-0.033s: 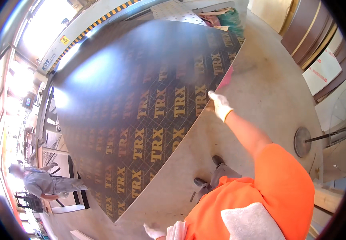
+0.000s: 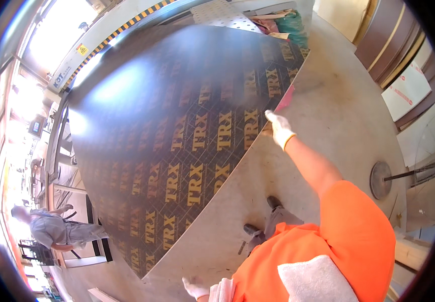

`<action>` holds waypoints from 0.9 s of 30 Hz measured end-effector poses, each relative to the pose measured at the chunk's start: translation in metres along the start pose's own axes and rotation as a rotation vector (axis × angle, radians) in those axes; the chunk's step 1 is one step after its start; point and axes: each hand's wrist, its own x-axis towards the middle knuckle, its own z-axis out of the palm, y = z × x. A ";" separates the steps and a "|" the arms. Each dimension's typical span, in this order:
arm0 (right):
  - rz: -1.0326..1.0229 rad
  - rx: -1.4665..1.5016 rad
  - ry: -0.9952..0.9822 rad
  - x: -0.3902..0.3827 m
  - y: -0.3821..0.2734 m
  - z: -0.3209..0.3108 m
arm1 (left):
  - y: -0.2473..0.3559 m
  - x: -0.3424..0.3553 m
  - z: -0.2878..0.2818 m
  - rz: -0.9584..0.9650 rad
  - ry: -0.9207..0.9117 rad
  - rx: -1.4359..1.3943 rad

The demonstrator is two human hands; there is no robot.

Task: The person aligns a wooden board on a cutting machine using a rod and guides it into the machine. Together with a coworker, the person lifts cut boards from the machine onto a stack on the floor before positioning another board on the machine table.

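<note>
A large dark board (image 2: pixel 177 126) with repeated yellow printing and a glossy sheen fills the middle of the view. My right hand (image 2: pixel 281 128), in a pale glove, grips its long right edge, thumb on top and fingers partly hidden beneath. A small pink piece (image 2: pixel 285 99) shows just beyond that edge. My left hand (image 2: pixel 194 288), also gloved, is low in the view below the board's near corner, open and apart from it, with nothing visible in it.
A co-worker (image 2: pixel 56 231) in grey stands at left beside a metal frame. A machine with striped edging (image 2: pixel 127 22), a perforated plate (image 2: pixel 222 15) and green bundled material (image 2: pixel 293 30) are behind the board. A standing fan (image 2: pixel 381 180) and leaning panels (image 2: pixel 378 45) line the right.
The board's right edge and my right hand on it have shifted very slightly up and to the right. My left hand has moved a little upward and rightward.
</note>
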 end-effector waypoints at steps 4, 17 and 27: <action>-0.163 -0.064 0.177 0.067 -0.064 0.014 | -0.030 -0.003 0.040 -0.004 -0.282 -0.060; -0.079 0.115 -0.007 0.156 -0.151 -0.044 | -0.043 -0.139 0.186 0.128 -0.414 0.258; 0.087 -0.026 -0.113 0.138 -0.145 -0.079 | -0.089 -0.243 0.393 0.017 -0.585 0.111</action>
